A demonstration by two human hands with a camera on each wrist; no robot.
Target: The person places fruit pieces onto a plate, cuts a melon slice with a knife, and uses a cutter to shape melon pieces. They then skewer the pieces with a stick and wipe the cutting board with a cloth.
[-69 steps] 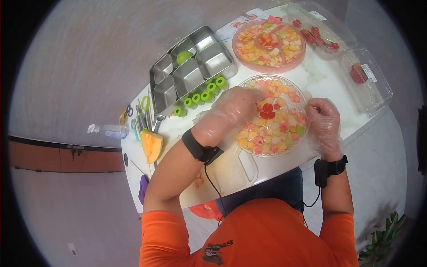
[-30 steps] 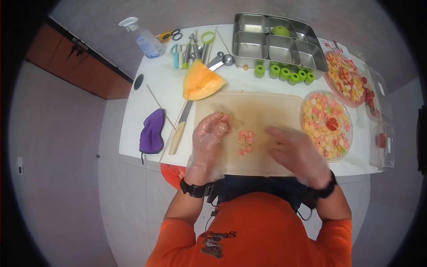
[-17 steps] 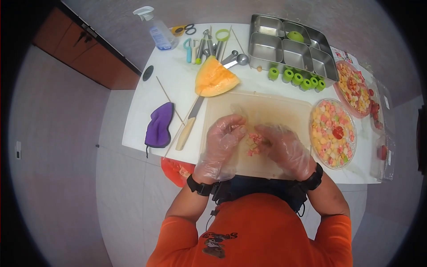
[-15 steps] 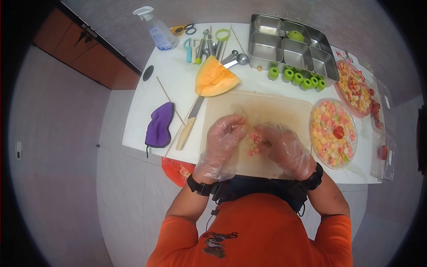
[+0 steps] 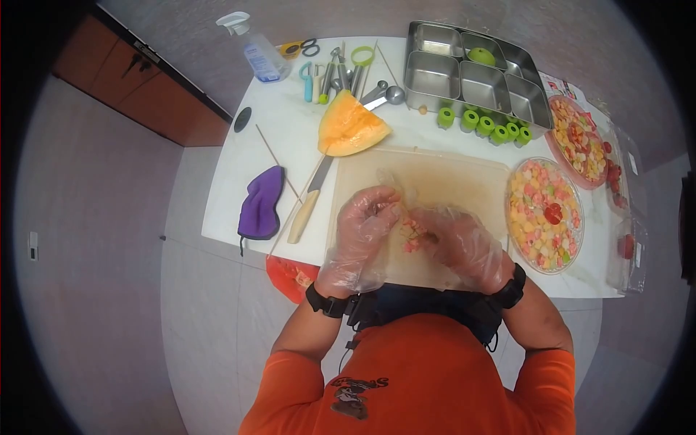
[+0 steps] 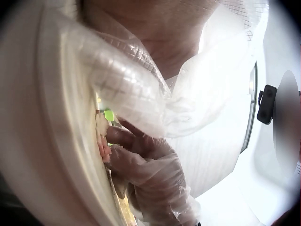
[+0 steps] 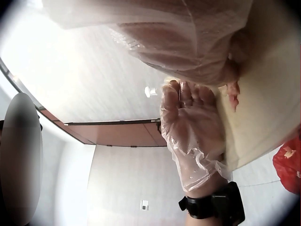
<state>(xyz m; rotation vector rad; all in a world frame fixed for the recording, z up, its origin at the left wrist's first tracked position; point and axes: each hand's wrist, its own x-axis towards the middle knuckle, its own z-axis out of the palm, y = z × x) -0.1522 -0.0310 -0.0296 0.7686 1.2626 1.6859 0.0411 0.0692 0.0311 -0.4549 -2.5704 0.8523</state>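
Both hands wear clear plastic gloves over the beige cutting board (image 5: 435,168). The right hand (image 5: 464,239) has its fingertips down at small pink fruit pieces (image 5: 411,247); in the left wrist view the right hand (image 6: 157,183) pinches at the pink pieces (image 6: 104,151). Beside the pieces, the left hand (image 5: 361,235) is turned palm up with bent fingers. In the right wrist view, a pale bit shows at the fingertips of the left hand (image 7: 195,127); whether it is fruit or glove I cannot tell.
Right of the board stands a round dish of fruit (image 5: 536,239). Left lie a knife (image 5: 303,217), a melon wedge (image 5: 349,130) and a purple pouch (image 5: 261,203). Behind are a steel tray (image 5: 433,72), several green cutters (image 5: 486,127) and a spray bottle (image 5: 262,59).
Both hands have left the round fruit dish and come over the board. The right hand has since closed in on the pink pieces, while the left has stayed nearly still lately.
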